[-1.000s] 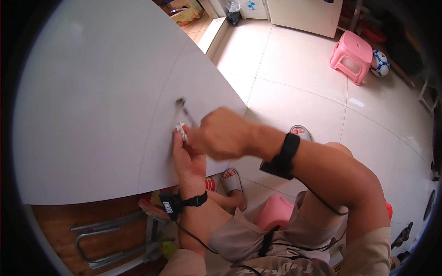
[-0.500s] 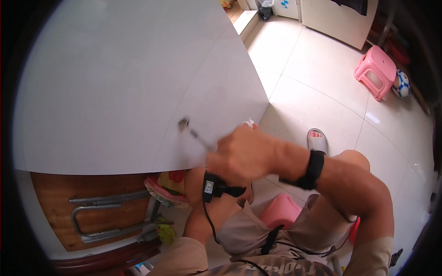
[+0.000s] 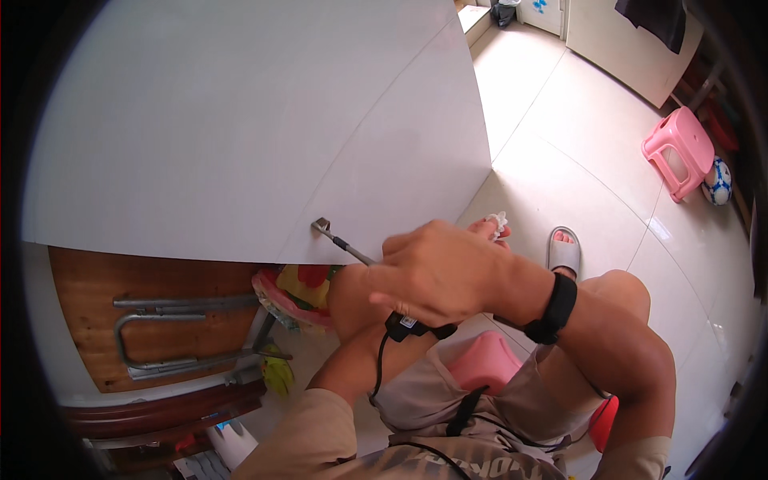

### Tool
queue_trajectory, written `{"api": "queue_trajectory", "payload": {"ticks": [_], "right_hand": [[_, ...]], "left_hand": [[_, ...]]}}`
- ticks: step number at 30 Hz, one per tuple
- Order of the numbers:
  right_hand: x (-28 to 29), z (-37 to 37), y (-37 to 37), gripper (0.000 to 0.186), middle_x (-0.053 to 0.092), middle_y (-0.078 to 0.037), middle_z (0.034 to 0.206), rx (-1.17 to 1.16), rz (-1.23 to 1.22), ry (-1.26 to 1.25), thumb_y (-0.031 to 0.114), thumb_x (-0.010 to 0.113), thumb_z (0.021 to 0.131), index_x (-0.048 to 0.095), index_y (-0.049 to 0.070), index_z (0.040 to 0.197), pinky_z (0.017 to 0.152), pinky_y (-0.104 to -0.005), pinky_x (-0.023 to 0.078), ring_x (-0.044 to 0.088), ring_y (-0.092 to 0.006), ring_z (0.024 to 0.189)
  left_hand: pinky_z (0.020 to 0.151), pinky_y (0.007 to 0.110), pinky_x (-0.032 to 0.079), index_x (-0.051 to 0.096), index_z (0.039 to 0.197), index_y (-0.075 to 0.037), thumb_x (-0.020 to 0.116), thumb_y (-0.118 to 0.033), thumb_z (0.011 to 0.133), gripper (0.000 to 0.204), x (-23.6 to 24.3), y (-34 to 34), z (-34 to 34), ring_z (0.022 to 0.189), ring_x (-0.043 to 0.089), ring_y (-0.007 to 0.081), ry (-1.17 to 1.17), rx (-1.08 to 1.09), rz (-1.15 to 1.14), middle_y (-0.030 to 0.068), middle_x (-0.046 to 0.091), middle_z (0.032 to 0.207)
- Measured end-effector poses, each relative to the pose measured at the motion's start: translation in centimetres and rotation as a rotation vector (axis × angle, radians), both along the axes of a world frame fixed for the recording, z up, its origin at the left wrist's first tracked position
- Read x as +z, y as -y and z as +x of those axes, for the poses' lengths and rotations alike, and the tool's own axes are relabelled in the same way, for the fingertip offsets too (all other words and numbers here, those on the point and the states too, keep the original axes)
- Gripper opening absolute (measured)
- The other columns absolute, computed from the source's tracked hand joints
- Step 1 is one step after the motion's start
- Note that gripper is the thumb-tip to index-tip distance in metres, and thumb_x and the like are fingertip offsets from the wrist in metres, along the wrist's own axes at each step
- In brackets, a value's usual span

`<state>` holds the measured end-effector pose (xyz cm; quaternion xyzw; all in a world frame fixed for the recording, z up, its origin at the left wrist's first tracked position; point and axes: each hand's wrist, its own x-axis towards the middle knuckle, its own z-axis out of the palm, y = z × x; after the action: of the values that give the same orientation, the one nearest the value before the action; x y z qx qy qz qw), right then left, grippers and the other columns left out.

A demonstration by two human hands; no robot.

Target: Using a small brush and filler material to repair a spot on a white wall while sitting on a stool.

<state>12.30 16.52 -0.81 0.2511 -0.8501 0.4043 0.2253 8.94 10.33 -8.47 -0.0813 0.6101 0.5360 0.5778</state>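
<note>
My right hand [image 3: 436,272] is closed round the handle end of a thin rod-like tool [image 3: 352,250] with a dark section and a small angular metal head [image 3: 321,226]. That head is at the white panel surface [image 3: 264,144], near its front edge. Beyond my right hand, and mostly hidden by it, my left hand [image 3: 483,230] shows only its fingertips. They are closed on a crumpled white tissue [image 3: 500,220], just off the panel's right corner.
A brown wooden board with folded metal legs [image 3: 168,320] stands at the left below the panel. Beside it is a colourful bag [image 3: 300,292]. A pink stool [image 3: 680,152] and a ball [image 3: 718,181] stand far right. Something pink [image 3: 484,362] is between my legs.
The view has shifted, so the panel and floor sit differently. More of my left fingertips and the tissue show past my right hand. The tool's head is less blurred.
</note>
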Motion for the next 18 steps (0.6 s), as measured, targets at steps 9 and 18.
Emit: {"api": "queue_trajectory", "payload": {"ticks": [9,18], "right_hand": [[-0.5,-1.3,0.2,0.034,0.063,-0.019,0.073,-0.057,-0.057,0.164,0.020,0.058,0.100,0.066,-0.005,0.122,0.063,-0.0485,0.049,0.063,-0.0397,0.072],[-0.8,-0.9,-3.5,0.019,0.058,-0.020,0.062,-0.276,0.028,0.217,0.017,0.061,0.093,0.067,0.001,0.083,0.059,-0.0501,0.048,0.059,-0.0439,0.062]], "left_hand": [[0.068,0.023,0.049,0.067,0.106,-0.009,0.058,-0.030,0.107,0.023,-0.8,1.6,1.1,0.076,0.058,0.0066,-0.092,-0.081,0.247,-0.0008,0.065,0.092],[0.067,0.025,0.050,0.065,0.107,-0.009,0.055,-0.022,0.108,0.017,-1.3,0.0,-1.6,0.075,0.060,0.0090,-0.083,0.278,0.365,0.0011,0.068,0.093]]}}
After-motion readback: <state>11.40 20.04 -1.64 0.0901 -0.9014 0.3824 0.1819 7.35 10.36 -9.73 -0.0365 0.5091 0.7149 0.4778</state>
